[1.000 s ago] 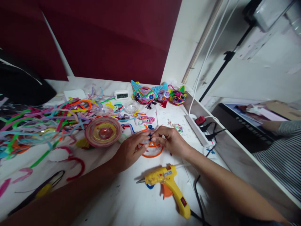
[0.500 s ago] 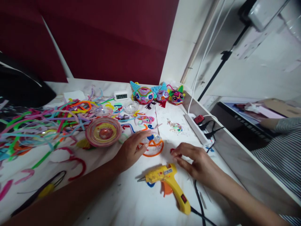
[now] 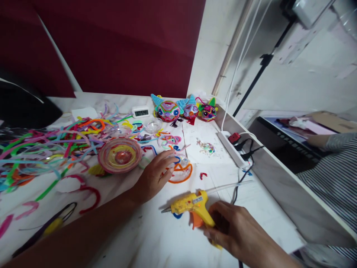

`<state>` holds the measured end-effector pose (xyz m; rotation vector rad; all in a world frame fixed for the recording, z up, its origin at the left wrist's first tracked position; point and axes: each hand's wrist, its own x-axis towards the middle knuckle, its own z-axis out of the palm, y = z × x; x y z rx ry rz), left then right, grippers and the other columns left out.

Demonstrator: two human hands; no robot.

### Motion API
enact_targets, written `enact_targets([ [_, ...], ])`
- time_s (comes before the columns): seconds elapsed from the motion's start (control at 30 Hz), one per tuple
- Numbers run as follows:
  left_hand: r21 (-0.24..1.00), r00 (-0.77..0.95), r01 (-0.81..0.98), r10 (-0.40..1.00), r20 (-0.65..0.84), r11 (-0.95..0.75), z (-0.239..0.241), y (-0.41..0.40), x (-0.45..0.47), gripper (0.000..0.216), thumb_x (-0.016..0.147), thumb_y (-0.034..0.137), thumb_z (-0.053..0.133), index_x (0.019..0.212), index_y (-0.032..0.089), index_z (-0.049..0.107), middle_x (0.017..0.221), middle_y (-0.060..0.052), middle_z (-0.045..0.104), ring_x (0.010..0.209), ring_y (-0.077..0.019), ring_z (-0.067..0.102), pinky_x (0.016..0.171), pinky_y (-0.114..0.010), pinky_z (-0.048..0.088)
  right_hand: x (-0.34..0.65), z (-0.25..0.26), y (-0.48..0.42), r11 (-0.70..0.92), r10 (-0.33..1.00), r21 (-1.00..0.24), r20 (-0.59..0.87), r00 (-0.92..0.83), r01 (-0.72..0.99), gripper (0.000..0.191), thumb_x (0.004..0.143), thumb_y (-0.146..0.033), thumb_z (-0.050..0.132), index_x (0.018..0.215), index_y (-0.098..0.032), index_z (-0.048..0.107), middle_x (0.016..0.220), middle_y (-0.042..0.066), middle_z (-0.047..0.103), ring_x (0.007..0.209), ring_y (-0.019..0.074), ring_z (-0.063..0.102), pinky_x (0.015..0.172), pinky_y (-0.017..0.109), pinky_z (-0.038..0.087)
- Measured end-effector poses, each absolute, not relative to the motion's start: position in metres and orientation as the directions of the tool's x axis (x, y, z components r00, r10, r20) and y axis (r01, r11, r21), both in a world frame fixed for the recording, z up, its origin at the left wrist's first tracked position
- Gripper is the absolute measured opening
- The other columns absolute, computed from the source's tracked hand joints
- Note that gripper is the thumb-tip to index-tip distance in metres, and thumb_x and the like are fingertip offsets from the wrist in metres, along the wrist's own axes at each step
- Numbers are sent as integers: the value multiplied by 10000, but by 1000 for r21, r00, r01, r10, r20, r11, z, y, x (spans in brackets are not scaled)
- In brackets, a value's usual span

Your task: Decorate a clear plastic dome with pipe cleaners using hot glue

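My right hand (image 3: 235,229) is closed around the handle of a yellow hot glue gun (image 3: 191,203), which lies on the white table with its metal nozzle pointing left. An orange trigger shows under its body. My left hand (image 3: 154,175) reaches over the left side of a clear plastic dome (image 3: 182,160), fingers stretched and thumb apart. Orange pipe cleaner (image 3: 181,181) forms the dome's near edge, with blue bits inside. A small bent red pipe cleaner piece (image 3: 203,175) lies right of the dome. A blue curl (image 3: 177,215) shows beneath the glue gun.
Loose pipe cleaners (image 3: 67,141) heap at left beside a round coiled bowl (image 3: 119,155). Finished animal heads (image 3: 169,111) and a digital clock (image 3: 140,111) stand at the back. A power strip (image 3: 232,149) lies along the right ledge. Beyond it, a person's striped sleeve (image 3: 340,145) shows.
My right hand has let go of the red pipe cleaner piece, leaving it on the table, and moved down to grasp the glue gun's handle. My left hand stays at the dome.
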<state>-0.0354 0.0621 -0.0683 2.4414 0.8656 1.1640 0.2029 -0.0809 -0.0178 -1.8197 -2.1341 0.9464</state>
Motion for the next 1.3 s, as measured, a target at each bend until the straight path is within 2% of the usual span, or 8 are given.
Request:
enact_targets([
  [0.2, 455, 531, 405, 609, 589, -793, -68, 61, -36, 339, 912, 85, 438, 1193, 233, 559, 1394, -98, 468, 1283, -209, 477, 1040, -364, 448, 194, -18, -80, 30, 953, -552, -236, -190, 833, 128, 800, -325, 589, 805, -198, 578, 701, 8, 603, 537, 115, 465, 514, 251, 305],
  [0.33, 460, 544, 407, 613, 572, -790, -65, 59, -35, 341, 905, 78, 431, 1176, 222, 579, 1398, -104, 461, 1271, -225, 491, 1041, -389, 458, 192, -18, -81, -85, 958, -621, -265, -107, 779, 89, 770, -269, 605, 779, -202, 547, 614, -26, 554, 513, 105, 433, 491, 244, 282],
  [0.53, 477, 533, 424, 638, 555, -769, -62, 58, -34, 331, 905, 95, 426, 1158, 214, 603, 1376, -108, 479, 1255, -232, 507, 1043, -391, 462, 193, -21, -78, -290, 915, -844, -382, -126, 451, 205, 793, -348, 634, 863, -167, 570, 659, -27, 532, 539, 84, 408, 485, 217, 296],
  [0.7, 472, 526, 415, 628, 574, -778, -64, 59, -34, 345, 903, 83, 425, 1179, 220, 579, 1347, -107, 503, 1280, -222, 482, 1057, -386, 441, 195, -16, -73, -389, 881, -890, -435, -188, 237, 384, 765, -480, 676, 870, -117, 605, 721, 1, 533, 585, 79, 397, 524, 214, 320],
  [0.87, 456, 511, 387, 598, 617, -801, -64, 61, -34, 315, 903, 97, 437, 1179, 203, 545, 1300, -119, 539, 1238, -211, 518, 1037, -375, 449, 197, -7, -81, -335, 908, -931, -361, -214, 147, 372, 771, -501, 690, 861, -154, 590, 741, -8, 512, 615, 85, 405, 541, 201, 353],
  [1.07, 510, 507, 381, 636, 583, -771, -66, 62, -35, 302, 912, 150, 451, 1196, 210, 535, 1324, -116, 526, 1244, -219, 508, 1042, -385, 441, 188, -2, -96, -255, 967, -965, -256, -8, 66, 401, 689, -543, 731, 847, -206, 582, 718, 1, 539, 587, 108, 440, 491, 210, 368],
  [1.2, 522, 500, 374, 641, 582, -767, -69, 63, -36, 275, 935, 206, 453, 1194, 208, 546, 1327, -116, 528, 1247, -228, 504, 1051, -393, 435, 185, 1, -99, -206, 974, -975, -197, 112, 78, 421, 670, -510, 751, 943, -228, 598, 805, 43, 605, 684, 172, 562, 574, 260, 453],
  [1.3, 500, 501, 371, 622, 602, -783, -69, 63, -36, 267, 942, 203, 459, 1193, 209, 546, 1312, -121, 534, 1241, -226, 514, 1038, -386, 448, 188, 1, -99, -215, 963, -972, -195, 188, 93, 415, 647, -458, 787, 947, -240, 601, 667, 6, 563, 623, 180, 555, 560, 278, 459],
])
